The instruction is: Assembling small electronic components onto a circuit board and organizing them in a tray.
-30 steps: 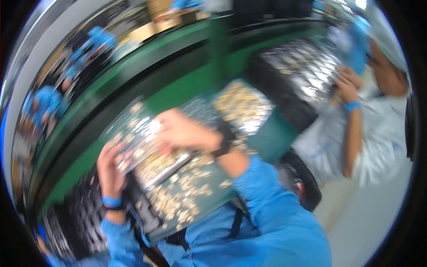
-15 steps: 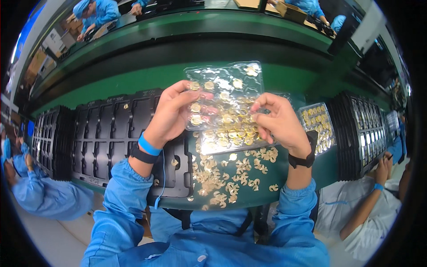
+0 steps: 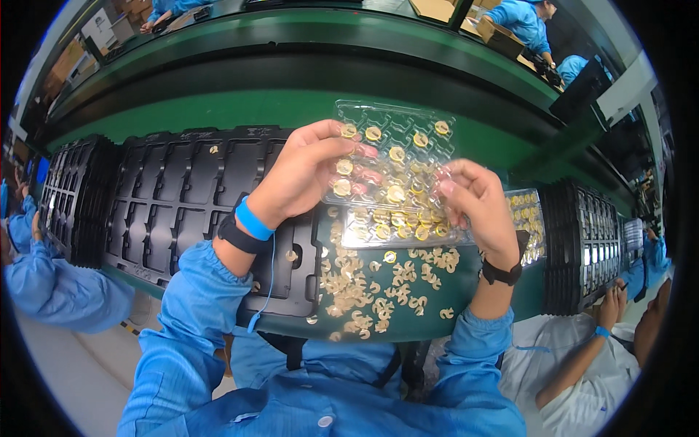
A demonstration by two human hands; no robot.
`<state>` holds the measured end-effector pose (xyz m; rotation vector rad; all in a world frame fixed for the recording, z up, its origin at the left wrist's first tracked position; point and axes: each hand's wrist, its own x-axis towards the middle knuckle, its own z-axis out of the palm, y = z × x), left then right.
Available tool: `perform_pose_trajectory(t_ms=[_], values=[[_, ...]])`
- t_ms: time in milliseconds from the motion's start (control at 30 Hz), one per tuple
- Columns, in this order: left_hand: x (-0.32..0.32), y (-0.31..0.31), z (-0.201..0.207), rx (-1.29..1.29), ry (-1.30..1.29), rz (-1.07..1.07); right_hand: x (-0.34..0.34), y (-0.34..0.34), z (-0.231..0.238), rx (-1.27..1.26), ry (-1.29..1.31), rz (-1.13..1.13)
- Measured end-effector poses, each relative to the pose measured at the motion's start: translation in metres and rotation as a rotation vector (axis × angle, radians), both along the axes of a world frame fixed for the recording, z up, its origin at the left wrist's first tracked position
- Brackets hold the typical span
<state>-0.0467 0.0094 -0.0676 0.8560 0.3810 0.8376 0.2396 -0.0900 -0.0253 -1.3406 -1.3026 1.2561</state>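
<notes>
The left hand (image 3: 309, 171) grips a clear tray (image 3: 386, 115) by its left edge, fingertips showing pink through the plastic. The right hand (image 3: 477, 204) pinches the same tray near its lower right edge. The clear tray is raised above the table (image 3: 429, 322), before the person, with gold discs (image 3: 397, 154) scattered across it. Below it in view lies a lower tray (image 3: 351, 234) with rows of discs; whether the 2 touch, I cannot tell. Loose gold pieces (image 3: 342, 288), many C-shaped, lie spread on the table, nearer the person. To the left lies a black tray (image 3: 167, 211), a few bits on it, with a left stack (image 3: 84, 197) of such trays beyond. A right stack (image 3: 571, 255) stands just beside a side tray (image 3: 537, 251) of discs. The left wrist wears 1 blue band (image 3: 253, 220). A co-worker (image 3: 582, 371) in white is at far right.
</notes>
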Motion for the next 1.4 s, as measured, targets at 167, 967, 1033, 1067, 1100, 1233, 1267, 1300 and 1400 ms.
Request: perform_pose_trajectory(t_ms=[167, 967, 1033, 1067, 1100, 1233, 1267, 1300, 1400], values=[[0.002, -0.004, 0.005, -0.017, -0.011, -0.116, 0.001, 0.012, -0.015, 0.143, 0.230, -0.206], [-0.004, -0.001, 0.008, 0.123, 0.145, -0.121, 0.001, 0.009, -0.027, 0.174, -0.096, -0.158], [-0.004, -0.002, 0.010, 0.101, 0.116, -0.120, 0.002, 0.009, -0.027, 0.179, -0.083, -0.157], [-0.004, -0.002, 0.010, 0.103, 0.117, -0.123, 0.003, 0.009, -0.026, 0.182, -0.070, -0.155], [-0.004, -0.001, 0.009, 0.096, 0.121, -0.118, 0.002, 0.009, -0.026, 0.184, -0.070, -0.158], [-0.005, 0.001, 0.007, 0.041, 0.091, -0.105, -0.001, 0.008, -0.020, 0.158, 0.024, -0.190], [-0.005, 0.002, 0.005, 0.046, 0.091, -0.107, -0.001, 0.007, -0.018, 0.114, 0.049, -0.182], [-0.006, 0.004, 0.003, 0.062, 0.098, -0.094, 0.000, 0.007, -0.017, 0.120, 0.049, -0.184], [-0.004, 0.003, 0.000, 0.101, 0.109, -0.073, 0.003, 0.008, -0.022, 0.093, 0.100, -0.155]])
